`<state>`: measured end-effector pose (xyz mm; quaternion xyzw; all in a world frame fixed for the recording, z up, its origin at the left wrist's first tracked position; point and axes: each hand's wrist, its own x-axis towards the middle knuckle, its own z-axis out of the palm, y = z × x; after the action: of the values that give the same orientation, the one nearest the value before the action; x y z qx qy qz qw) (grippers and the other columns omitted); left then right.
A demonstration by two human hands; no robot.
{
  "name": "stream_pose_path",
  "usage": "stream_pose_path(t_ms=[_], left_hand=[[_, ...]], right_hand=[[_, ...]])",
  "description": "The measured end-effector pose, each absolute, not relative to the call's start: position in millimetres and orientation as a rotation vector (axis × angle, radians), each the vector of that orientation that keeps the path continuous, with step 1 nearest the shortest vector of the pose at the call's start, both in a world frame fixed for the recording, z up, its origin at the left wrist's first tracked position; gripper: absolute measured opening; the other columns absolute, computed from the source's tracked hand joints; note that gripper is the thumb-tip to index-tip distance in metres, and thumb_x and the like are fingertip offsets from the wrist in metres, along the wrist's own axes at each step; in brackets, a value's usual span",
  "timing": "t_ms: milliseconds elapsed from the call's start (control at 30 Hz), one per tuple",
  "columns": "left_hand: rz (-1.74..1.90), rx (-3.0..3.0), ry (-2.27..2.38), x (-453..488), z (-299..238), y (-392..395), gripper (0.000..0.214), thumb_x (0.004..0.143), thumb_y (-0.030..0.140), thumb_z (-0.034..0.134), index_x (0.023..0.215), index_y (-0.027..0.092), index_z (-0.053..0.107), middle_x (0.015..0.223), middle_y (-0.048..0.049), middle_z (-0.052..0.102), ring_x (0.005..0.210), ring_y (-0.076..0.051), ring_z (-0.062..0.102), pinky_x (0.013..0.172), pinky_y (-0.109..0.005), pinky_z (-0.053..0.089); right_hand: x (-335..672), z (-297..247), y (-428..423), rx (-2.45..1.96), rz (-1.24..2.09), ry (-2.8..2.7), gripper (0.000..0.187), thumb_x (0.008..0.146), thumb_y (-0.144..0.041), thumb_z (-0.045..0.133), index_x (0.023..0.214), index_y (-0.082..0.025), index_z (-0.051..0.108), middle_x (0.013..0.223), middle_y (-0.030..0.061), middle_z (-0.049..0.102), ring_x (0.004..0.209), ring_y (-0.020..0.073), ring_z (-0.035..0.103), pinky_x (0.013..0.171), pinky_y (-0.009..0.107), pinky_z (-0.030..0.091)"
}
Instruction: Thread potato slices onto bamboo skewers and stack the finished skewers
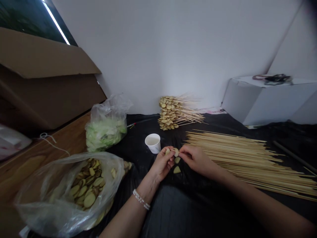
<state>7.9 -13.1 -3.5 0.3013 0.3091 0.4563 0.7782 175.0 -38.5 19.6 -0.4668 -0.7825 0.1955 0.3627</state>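
My left hand (163, 162) pinches a pale vegetable slice (167, 151) between thumb and fingers. My right hand (196, 159) meets it from the right and grips a thin bamboo skewer with another slice (176, 152) at its tip. Two loose slices (177, 170) lie on the black sheet just below my fingers. A bead bracelet (141, 199) circles my left wrist.
A clear bag of slices (85, 188) lies at my left, a bag of green leaves (106, 130) behind it. A white paper cup (153, 143) stands near my hands. Finished skewers (173, 113) are stacked by the wall; bare skewers (250, 158) spread right. Cardboard box (47, 82) at left.
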Motion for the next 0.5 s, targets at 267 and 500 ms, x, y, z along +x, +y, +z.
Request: stream_pose_path(t_ms=[267, 500], left_hand=[[0.968, 0.435, 0.587, 2.0, 3.3, -10.8, 0.027, 0.065, 0.016, 0.077, 0.080, 0.016, 0.054, 0.069, 0.0045, 0.051, 0.053, -0.001, 0.047, 0.041, -0.008, 0.033], [0.959, 0.380, 0.570, -0.7, 3.0, -7.8, 0.019, 0.074, 0.018, 0.071, 0.081, 0.016, 0.053, 0.072, 0.0022, 0.052, 0.054, -0.002, 0.048, 0.040, -0.007, 0.034]], right_hand=[[185.1, 26.0, -36.5, -1.224, 0.298, -2.041, 0.022, 0.090, -0.023, 0.044, 0.087, -0.020, 0.066, 0.079, 0.0035, 0.068, 0.073, 0.0157, 0.061, 0.066, 0.026, 0.043], [191.0, 29.3, -38.1, -1.233, 0.107, -2.122, 0.027, 0.091, -0.023, 0.043, 0.101, -0.022, 0.068, 0.088, 0.0055, 0.070, 0.081, 0.0181, 0.063, 0.072, 0.029, 0.045]])
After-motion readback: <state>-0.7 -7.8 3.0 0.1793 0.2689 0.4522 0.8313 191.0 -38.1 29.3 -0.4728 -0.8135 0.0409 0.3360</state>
